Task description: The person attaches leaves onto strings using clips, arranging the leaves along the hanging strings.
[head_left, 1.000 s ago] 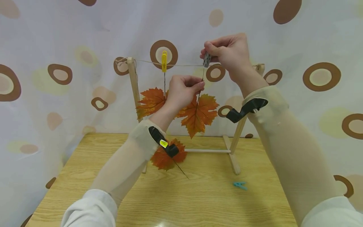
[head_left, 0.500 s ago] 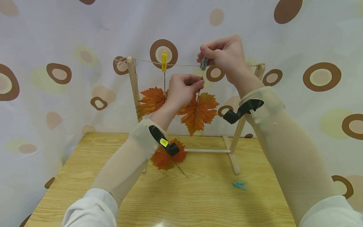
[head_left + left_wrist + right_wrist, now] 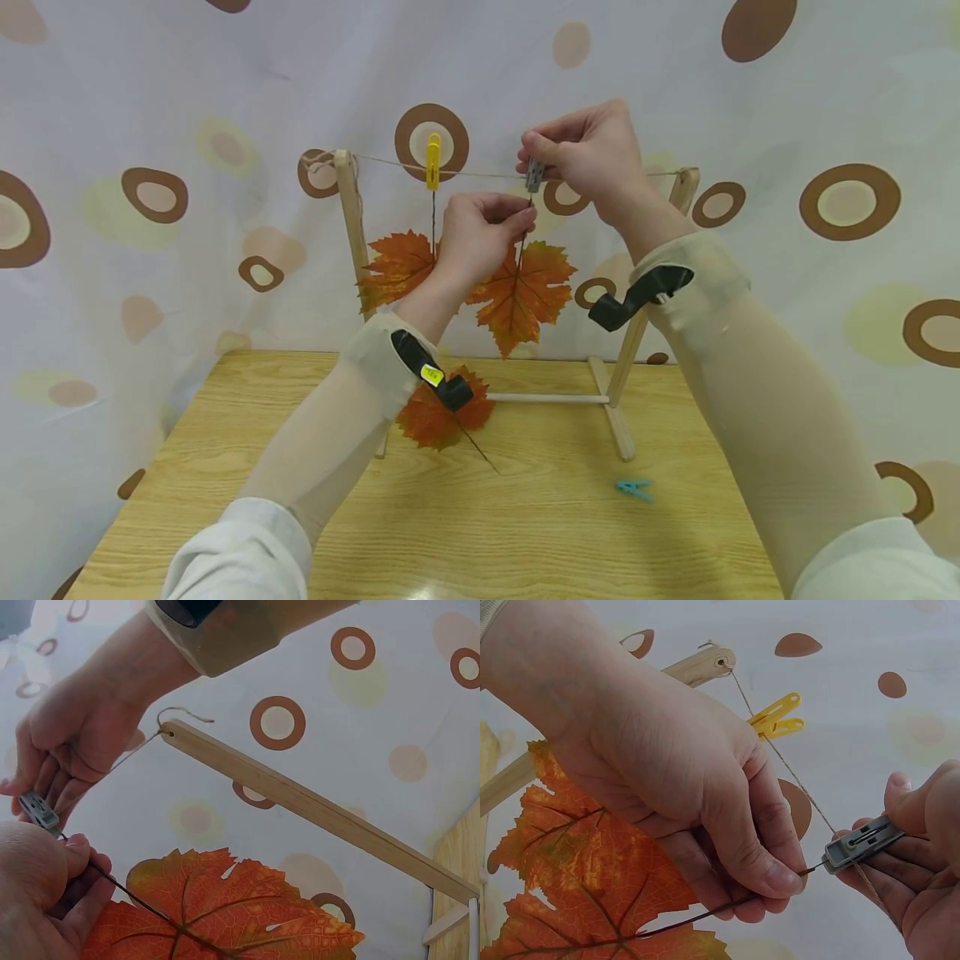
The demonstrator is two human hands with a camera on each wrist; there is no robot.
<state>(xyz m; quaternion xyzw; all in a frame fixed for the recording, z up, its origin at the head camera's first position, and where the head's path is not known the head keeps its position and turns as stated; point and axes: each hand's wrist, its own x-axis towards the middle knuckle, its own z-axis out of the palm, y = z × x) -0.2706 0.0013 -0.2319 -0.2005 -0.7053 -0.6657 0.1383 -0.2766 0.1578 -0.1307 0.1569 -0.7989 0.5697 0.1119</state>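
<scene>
My left hand (image 3: 483,237) pinches the dark stem of an orange maple leaf (image 3: 523,292) between thumb and fingers; the leaf hangs below. Just above, my right hand (image 3: 588,158) holds a grey clothespin (image 3: 534,176) at the string (image 3: 799,782). In the right wrist view the clothespin (image 3: 862,844) lies across the string, and the stem's tip meets its nose. To the left, a yellow clothespin (image 3: 433,162) on the string holds a second maple leaf (image 3: 401,262) by its stem, partly hidden behind my left hand.
A wooden frame, with a left post (image 3: 351,204) and a right post (image 3: 628,358), carries the string. On the wooden table (image 3: 540,533) lie a third maple leaf (image 3: 431,421), partly behind my left wrist, and a blue clothespin (image 3: 635,490) at the right.
My right hand has moved slightly left and down with the grey clothespin, bringing it closer to my left fingertips. The left hand and its leaf have shifted only slightly.
</scene>
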